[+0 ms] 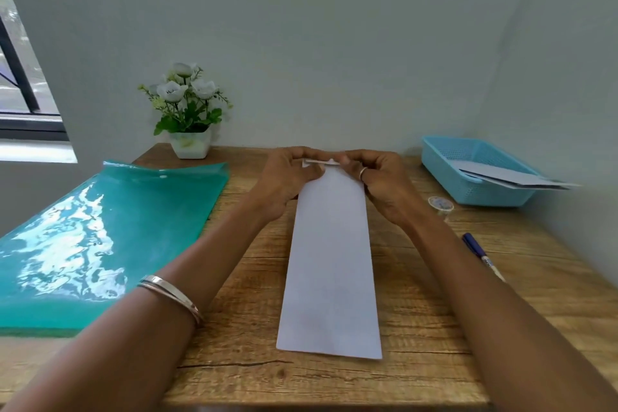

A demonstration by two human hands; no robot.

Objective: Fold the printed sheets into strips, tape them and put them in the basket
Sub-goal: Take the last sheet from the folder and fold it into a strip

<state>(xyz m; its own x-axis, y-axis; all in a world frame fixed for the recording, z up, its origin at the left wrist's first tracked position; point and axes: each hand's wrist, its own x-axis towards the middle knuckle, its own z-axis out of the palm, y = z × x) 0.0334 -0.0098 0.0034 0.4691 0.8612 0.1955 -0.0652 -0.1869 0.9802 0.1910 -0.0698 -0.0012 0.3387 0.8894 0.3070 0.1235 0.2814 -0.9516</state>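
My fingertips cover the far end of the folded sheet (329, 264), so the small flap there is hard to make out. My left hand (287, 177) and right hand (378, 177) both pinch that far edge, fingers curled. The sheet lies flat in the middle of the wooden table (418, 328), its long axis running near to far. At the far right, the blue basket (444, 164) holds strips (511, 177), one end poking past its rim.

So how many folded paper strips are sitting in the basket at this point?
2 seem visible, overlapping in the blue basket at the desk's far right, ends poking over its rim; more could be hidden underneath.
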